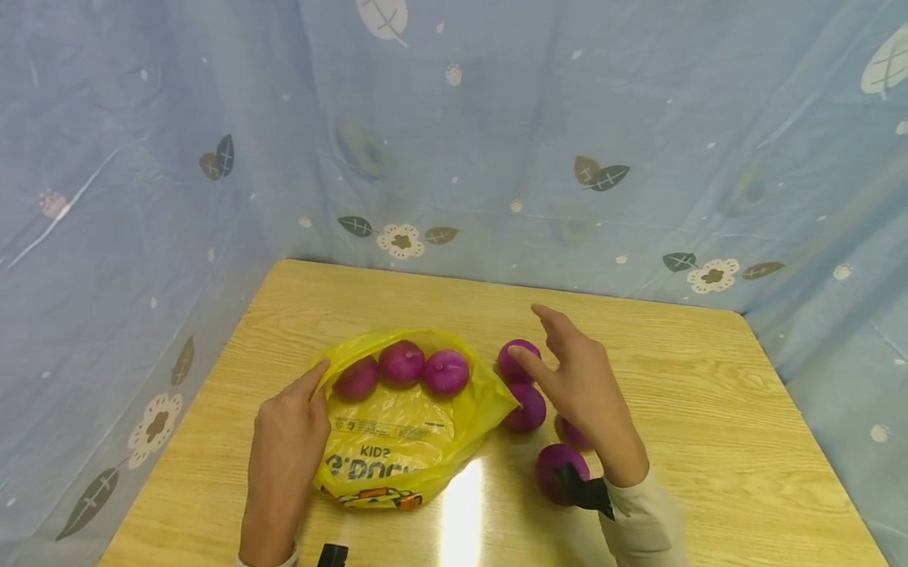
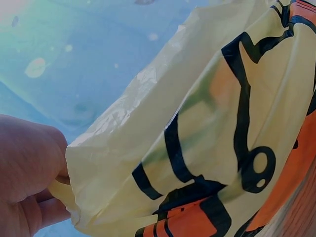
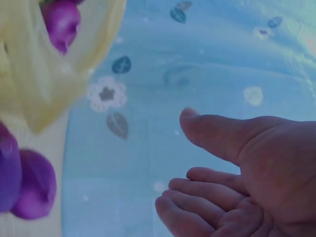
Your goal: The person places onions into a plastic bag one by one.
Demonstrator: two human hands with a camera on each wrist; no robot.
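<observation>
A yellow plastic bag (image 1: 487,406) with dark and orange print lies with its mouth open. Inside it sit three round purple fruits (image 1: 402,365), plum-like and shiny. My left hand (image 1: 291,432) pinches the bag's left rim between thumb and fingers, and in the left wrist view the bag's edge (image 2: 118,163) stretches away from that grip. Over the loose fruits right of the bag hovers my right hand (image 1: 581,388), palm (image 3: 279,173) bare and fingers loosely extended. Two purple fruits (image 1: 526,409) lie against the bag's right corner; the hand partly covers the upper one.
Nearer the front, another purple fruit (image 1: 555,466) sits beside the right wrist strap (image 1: 585,492), and one more (image 1: 572,435) is half hidden under the right hand. The wooden table (image 1: 718,460) meets a blue patterned curtain (image 1: 504,135) at the back and left.
</observation>
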